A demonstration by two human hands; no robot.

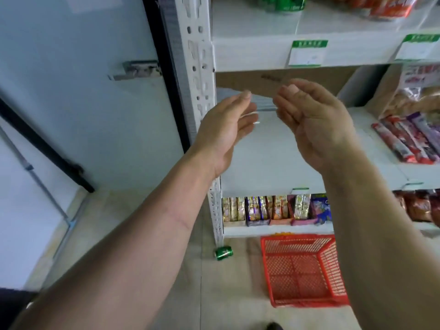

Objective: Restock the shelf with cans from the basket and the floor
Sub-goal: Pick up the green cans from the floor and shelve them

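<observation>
My left hand (225,132) and my right hand (312,122) are raised side by side in front of the white shelf (262,148), palms facing each other, fingers apart, holding nothing. A green can (223,253) lies on its side on the floor by the foot of the shelf's post. The red plastic basket (273,263) stands on the floor below, and no can shows inside it. On the top shelf a green can (283,3) and a red can (390,8) stand, cut off by the frame's edge.
The white perforated post (197,55) stands left of my hands. A pale door (83,91) with a metal hinge is further left. Snack packets (412,139) lie on the middle shelf at right; boxed snacks (269,208) fill the bottom shelf. Price tags (307,53) hang from the upper shelf.
</observation>
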